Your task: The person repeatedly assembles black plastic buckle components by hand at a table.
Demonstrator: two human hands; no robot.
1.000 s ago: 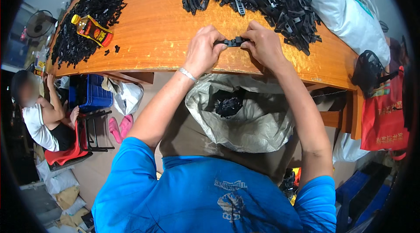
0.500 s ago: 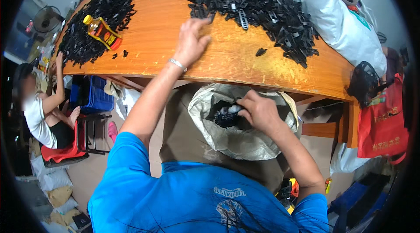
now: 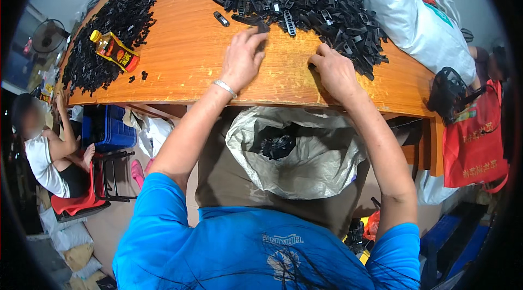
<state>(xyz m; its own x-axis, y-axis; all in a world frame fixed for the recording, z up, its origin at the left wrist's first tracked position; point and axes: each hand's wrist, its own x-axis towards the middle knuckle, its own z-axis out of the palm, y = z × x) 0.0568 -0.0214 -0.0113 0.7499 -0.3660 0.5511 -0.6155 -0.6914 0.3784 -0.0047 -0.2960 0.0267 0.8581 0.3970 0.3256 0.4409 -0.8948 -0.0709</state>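
My left hand (image 3: pixel 243 56), a silver bracelet on its wrist, rests over the table with the thumb apart from the fingers. Its fingertips touch a dark plastic piece (image 3: pixel 263 27) at the near edge of a large heap of black plastic parts (image 3: pixel 348 23). To the right, my right hand (image 3: pixel 336 74) is closed near the table's front edge, its fingertips pinching a small black plastic part (image 3: pixel 312 66), mostly hidden. Just left of the heap lies a single black part (image 3: pixel 221 18). Below the table edge an open white woven sack (image 3: pixel 248 162) holds shiny black items (image 3: pixel 278 146).
A second pile of small black parts (image 3: pixel 81 64) lies at the table's left, with a yellow-capped bottle (image 3: pixel 115 53) on it. Large white sacks (image 3: pixel 406 23) lean at the right, near a red bag (image 3: pixel 474 140). Another person (image 3: pixel 46 153) sits at the left.
My right hand has left the sack and come up onto the table, over the spot where a lone black part lay. My left hand stays near the heap; a separate part now shows left of it.
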